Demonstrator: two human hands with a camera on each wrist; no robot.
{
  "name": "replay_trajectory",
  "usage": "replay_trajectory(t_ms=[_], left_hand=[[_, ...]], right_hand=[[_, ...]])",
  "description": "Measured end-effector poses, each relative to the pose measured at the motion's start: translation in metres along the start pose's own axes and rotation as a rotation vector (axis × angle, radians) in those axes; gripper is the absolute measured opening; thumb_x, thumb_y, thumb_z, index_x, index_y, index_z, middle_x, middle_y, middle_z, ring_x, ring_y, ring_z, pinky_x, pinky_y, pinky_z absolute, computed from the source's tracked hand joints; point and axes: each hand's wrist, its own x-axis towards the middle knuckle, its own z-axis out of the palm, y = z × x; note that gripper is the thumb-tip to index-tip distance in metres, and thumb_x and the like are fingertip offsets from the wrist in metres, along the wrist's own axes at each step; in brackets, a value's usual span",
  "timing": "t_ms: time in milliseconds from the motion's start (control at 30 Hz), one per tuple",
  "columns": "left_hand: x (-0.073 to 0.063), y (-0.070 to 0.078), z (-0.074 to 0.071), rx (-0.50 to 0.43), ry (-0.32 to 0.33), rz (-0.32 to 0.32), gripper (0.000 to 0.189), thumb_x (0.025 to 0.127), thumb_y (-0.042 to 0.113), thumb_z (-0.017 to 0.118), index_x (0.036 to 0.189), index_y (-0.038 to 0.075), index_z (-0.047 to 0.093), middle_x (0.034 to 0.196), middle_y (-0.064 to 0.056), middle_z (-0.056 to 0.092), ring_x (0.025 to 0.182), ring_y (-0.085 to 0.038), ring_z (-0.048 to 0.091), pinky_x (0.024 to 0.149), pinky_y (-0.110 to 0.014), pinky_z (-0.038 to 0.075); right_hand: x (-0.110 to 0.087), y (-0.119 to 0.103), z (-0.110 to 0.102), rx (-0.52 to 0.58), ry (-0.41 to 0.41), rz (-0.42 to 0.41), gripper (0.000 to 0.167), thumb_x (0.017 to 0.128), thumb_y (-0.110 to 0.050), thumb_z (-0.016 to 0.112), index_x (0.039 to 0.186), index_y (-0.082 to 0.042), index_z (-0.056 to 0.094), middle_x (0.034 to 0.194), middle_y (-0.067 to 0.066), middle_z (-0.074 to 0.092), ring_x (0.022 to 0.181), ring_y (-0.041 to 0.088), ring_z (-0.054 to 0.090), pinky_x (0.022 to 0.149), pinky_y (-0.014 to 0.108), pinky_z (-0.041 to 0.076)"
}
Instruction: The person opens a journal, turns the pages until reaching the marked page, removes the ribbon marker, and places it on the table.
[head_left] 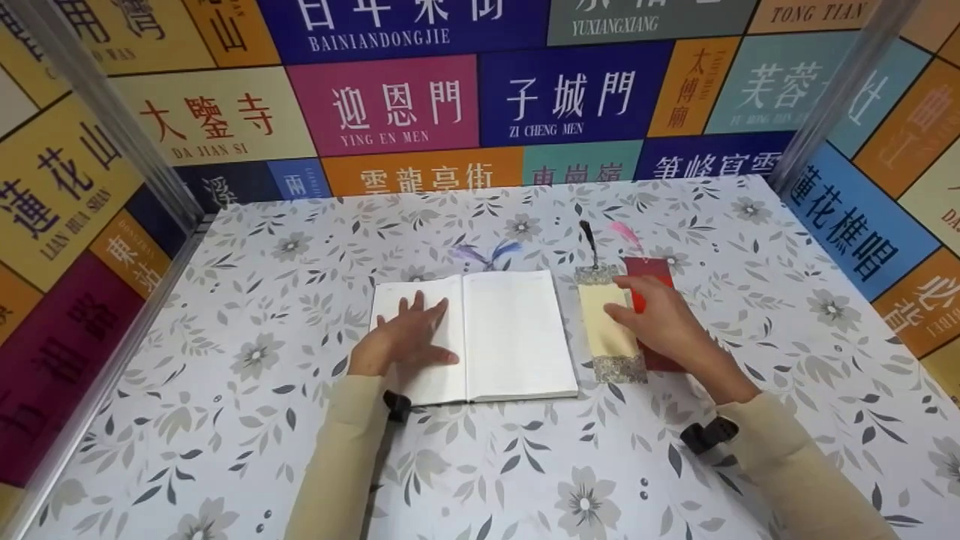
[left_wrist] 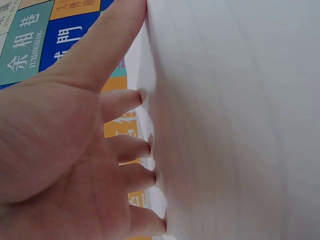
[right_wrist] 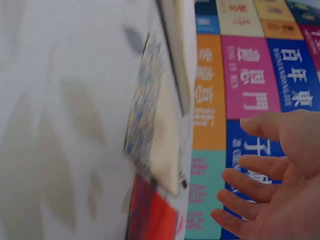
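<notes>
An open notebook [head_left: 517, 330] with blank-looking pages lies on the table, purple and blue tassels [head_left: 489, 255] sticking out past its top edge. My left hand [head_left: 405, 337] rests on the left page with fingers spread; in the left wrist view its fingertips touch the paper [left_wrist: 225, 125]. To the right of the notebook lies a cream bookmark [head_left: 604, 322] with patterned ends and a black tassel. It partly overlaps a red bookmark [head_left: 656, 270] with a pink tassel. Over these two hovers my right hand [head_left: 664, 319], fingers loosely extended, holding nothing in the right wrist view.
A floral cloth [head_left: 225, 420] covers the table. Panels with colourful printed signs [head_left: 382, 105] stand behind it and on both sides. Clear upright posts [head_left: 840, 97] rise at the back corners. Dark wrist straps [head_left: 709, 435] sit at both sleeves.
</notes>
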Motion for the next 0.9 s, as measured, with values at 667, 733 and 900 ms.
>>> replay_trajectory(t_ms=[667, 733, 900], left_hand=[[-0.002, 0.0, -0.001, 0.017, 0.025, -0.006, 0.101, 0.089, 0.054, 0.068, 0.162, 0.018, 0.009, 0.165, -0.027, -0.007, 0.152, -0.05, -0.002, 0.116, -0.077, 0.007], [-0.002, -0.001, 0.0, 0.016, 0.031, -0.002, 0.101, 0.089, 0.054, 0.068, 0.162, 0.017, 0.01, 0.165, -0.028, -0.006, 0.152, -0.052, -0.001, 0.115, -0.077, 0.008], [-0.002, 0.0, 0.0, 0.009, 0.029, 0.001, 0.1, 0.089, 0.053, 0.068, 0.162, 0.017, 0.011, 0.165, -0.028, -0.005, 0.152, -0.052, -0.001, 0.116, -0.077, 0.009]], right_hand=[[-0.01, -0.067, 0.045, -0.089, -0.335, -0.345, 0.075, 0.09, -0.034, 0.073, 0.156, -0.023, 0.039, 0.165, 0.006, 0.032, 0.155, 0.034, 0.02, 0.122, 0.065, 0.02], [-0.008, -0.071, 0.054, -0.136, -0.383, -0.373, 0.078, 0.089, -0.037, 0.074, 0.156, -0.025, 0.037, 0.167, 0.005, 0.028, 0.156, 0.036, 0.015, 0.123, 0.065, 0.016], [-0.004, -0.077, 0.07, -0.206, -0.46, -0.417, 0.084, 0.086, -0.043, 0.076, 0.157, -0.023, 0.036, 0.169, 0.005, 0.021, 0.157, 0.04, 0.008, 0.123, 0.067, 0.011]])
